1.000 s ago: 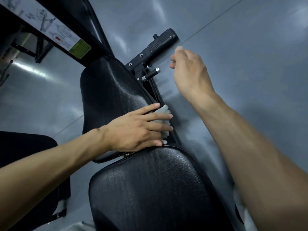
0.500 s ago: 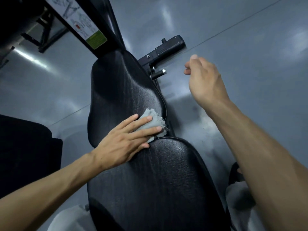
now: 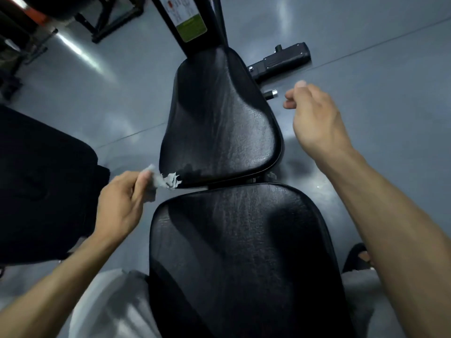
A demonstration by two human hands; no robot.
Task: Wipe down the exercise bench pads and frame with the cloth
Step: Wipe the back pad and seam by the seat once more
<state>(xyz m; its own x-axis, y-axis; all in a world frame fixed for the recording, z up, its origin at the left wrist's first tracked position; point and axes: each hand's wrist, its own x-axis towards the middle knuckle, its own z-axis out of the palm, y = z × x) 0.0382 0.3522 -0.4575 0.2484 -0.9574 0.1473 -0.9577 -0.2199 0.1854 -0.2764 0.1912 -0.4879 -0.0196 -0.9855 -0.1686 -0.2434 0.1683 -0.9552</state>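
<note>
- The grey floor (image 3: 378, 45) fills the far and right of the scene, glossy, with pale streaks of reflected light and a thin seam line running across it.
- The near pad (image 3: 244, 252) of the exercise bench is the biggest black thing, a wide textured cushion running from the bottom edge up to mid-scene.
- The far pad (image 3: 219, 123) sits just beyond it, narrower at its far end and broad at its near end, with a slim gap between the two pads.
- A second black padded piece (image 3: 41, 181) lies at the left, apart from the bench.
- The black frame upright (image 3: 192, 18) rises past the far pad's tip and carries a label with a green patch.
- A black frame foot (image 3: 280, 60) lies flat on the floor to the right of the far pad; a small chrome-tipped pin (image 3: 271, 93) juts out just below it.
- The right hand (image 3: 314, 120) hangs over the floor right of the far pad, its grip loosely curled and holding nothing.
- The left hand (image 3: 122, 203) is at the left of the bench, its grip pinched closed round the cloth.
- The cloth (image 3: 163, 180), pale grey and crumpled, touches the far pad's near left corner.
</note>
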